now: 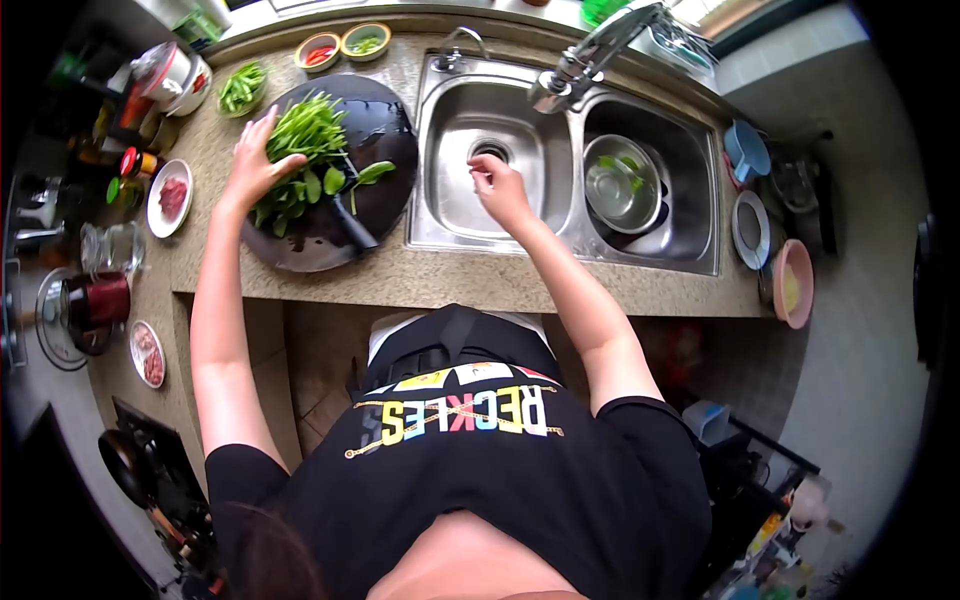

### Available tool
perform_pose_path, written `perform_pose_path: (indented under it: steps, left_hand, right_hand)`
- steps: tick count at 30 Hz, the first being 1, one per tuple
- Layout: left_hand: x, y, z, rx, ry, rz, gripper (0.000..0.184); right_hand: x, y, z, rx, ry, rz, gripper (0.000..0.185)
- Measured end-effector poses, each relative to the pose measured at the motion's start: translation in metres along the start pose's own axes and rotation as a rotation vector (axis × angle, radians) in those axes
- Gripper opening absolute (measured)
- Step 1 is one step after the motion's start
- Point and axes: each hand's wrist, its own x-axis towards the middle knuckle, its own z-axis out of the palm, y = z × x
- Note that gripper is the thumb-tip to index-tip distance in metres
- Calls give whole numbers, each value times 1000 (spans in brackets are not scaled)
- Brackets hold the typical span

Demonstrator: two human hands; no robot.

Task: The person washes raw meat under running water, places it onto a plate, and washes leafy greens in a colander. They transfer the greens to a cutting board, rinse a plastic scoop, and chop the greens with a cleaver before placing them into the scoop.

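My left hand (258, 168) lies against the left side of a pile of leafy greens (308, 135), thumb and fingers spread. The greens sit on a round dark cutting board (385, 120), stems at the far side and leaves nearer me. A knife (352, 226) rests on the board, its black handle toward me and its blade partly hidden under leaves. Over the left sink basin (455, 130) is my right hand (500, 192), its fingers curled together near the drain. Whatever they may hold is too small to make out.
A metal bowl (622, 185) with some leaves stands in the right basin under the faucet (565, 85). Small bowls of cut red (318, 52) and green vegetables (365, 42) line the back. A plate of meat (172, 198) is at left, a pink basin (793, 284) at right.
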Motion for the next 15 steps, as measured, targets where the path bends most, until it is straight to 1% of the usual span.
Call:
perform_pose_path:
  steps: [2, 4, 6, 8, 10, 11, 12, 14, 15]
  left_hand:
    - [-4, 17, -8, -22, 78, 26, 84]
    - [-9, 39, -12, -34, 143, -24, 66]
    - [-15, 64, -12, -43, 226, -61, 55]
    - [-20, 96, -7, 28, 333, -53, 41]
    - [-23, 135, 0, 49, 398, -67, 37]
    - [-26, 153, 6, 45, 411, -57, 36]
    - [-28, 171, 14, 44, 425, -47, 35]
    - [-31, 203, 33, 15, 382, -7, 34]
    - [-33, 220, 42, 0, 327, 7, 34]
  right_hand:
    - [-13, 50, -50, 140, 124, 267, 17]
    - [-28, 83, -109, 308, 258, 502, 20]
    - [-45, 157, -160, 17, 336, 413, 22]
    - [-58, 176, -206, 30, 378, 572, 25]
    - [-56, 219, -250, 328, 458, 801, 31]
    - [-54, 254, -266, 140, 469, 727, 40]
    - [-49, 242, -276, 31, 459, 655, 51]
    - [-32, 276, -292, -19, 494, 716, 58]
    - [-22, 284, -297, 29, 486, 718, 64]
